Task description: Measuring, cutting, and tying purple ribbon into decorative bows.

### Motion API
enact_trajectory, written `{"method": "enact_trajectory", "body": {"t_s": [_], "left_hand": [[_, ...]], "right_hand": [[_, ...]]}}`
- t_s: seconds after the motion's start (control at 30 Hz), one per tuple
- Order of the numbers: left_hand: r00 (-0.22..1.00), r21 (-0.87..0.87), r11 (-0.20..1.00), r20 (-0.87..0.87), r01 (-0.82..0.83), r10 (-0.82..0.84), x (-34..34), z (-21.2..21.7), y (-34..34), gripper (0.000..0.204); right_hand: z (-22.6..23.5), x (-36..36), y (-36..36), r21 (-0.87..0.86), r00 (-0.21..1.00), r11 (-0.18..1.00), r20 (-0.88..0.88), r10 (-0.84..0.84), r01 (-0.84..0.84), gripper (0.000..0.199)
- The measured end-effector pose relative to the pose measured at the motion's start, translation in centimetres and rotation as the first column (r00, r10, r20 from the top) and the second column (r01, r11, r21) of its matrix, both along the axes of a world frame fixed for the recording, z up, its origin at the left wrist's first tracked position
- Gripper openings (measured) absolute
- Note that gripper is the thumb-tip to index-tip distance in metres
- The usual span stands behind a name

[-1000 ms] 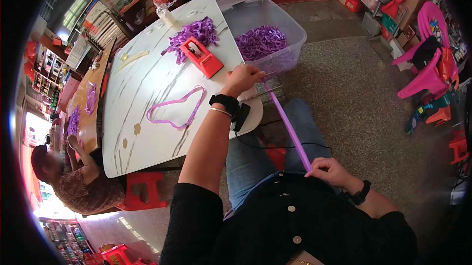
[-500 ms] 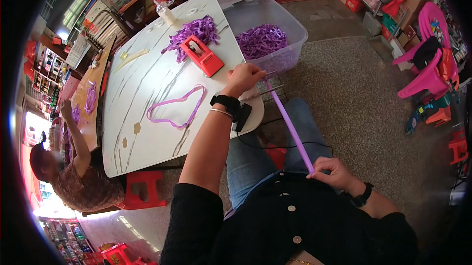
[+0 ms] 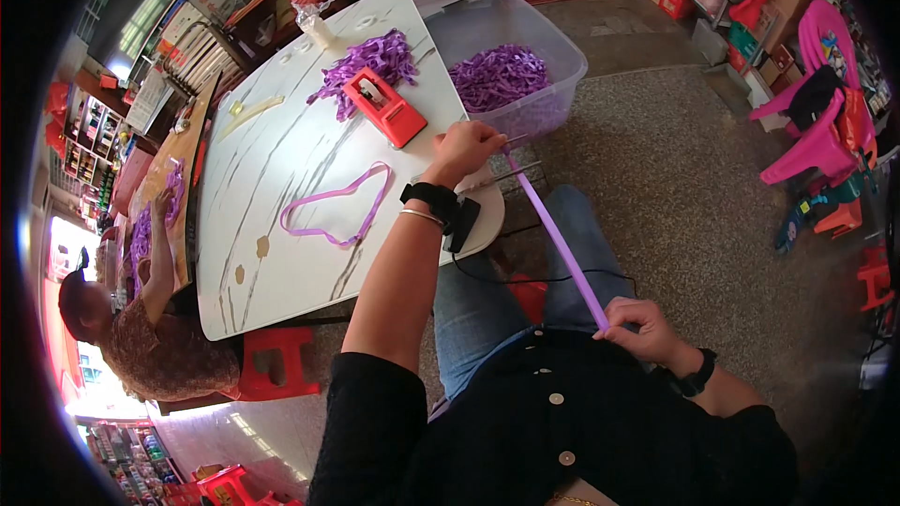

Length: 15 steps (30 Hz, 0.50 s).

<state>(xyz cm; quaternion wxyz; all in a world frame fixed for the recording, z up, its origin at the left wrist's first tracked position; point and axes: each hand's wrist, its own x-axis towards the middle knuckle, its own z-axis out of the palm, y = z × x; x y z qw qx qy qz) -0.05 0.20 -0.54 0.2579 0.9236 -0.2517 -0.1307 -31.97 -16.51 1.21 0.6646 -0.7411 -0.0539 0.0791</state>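
Observation:
A purple ribbon (image 3: 558, 239) runs taut and slanting across my lap. My right hand (image 3: 644, 330) pinches its lower end near my waist. At the table corner, the upper end meets thin metal rods (image 3: 525, 169) that stick out past the edge. My left hand (image 3: 469, 150) is closed there, fingers pressed together at the ribbon's top; the exact grip is partly hidden. A loop of lilac ribbon (image 3: 384, 189) lies on the white marbled table (image 3: 272, 145) beside my left forearm. Beyond it are a red tape dispenser (image 3: 386, 110) and a heap of purple ribbons (image 3: 375, 58).
A clear plastic tub (image 3: 558, 84) holding purple ribbons stands past the table's right edge. A black cable (image 3: 525, 273) crosses my lap. At left, a co-worker (image 3: 164, 347) sits at a wooden table with more ribbons. Pink chairs (image 3: 825, 154) stand at right.
My right hand has shifted slightly right with the ribbon end. My left hand stays in place. The co-worker's raised hand has come down onto the purple ribbons at their table.

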Motion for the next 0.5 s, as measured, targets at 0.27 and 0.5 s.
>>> {"method": "enact_trajectory", "body": {"t_s": [0.27,0.5], "left_hand": [[0.999,-0.013,1.000,0.032,-0.017,0.017,-0.5,0.6,-0.4,0.028],[1.000,-0.076,0.997,-0.015,-0.023,0.022,-0.6,0.4,0.0,0.018]], "right_hand": [[6.3,2.4,-0.6,0.295,0.998,0.955,0.050,-0.027,0.011,0.016],[11.2,14.0,-2.3,0.125,0.915,0.992,0.403,-0.022,-0.031,0.026]]}}
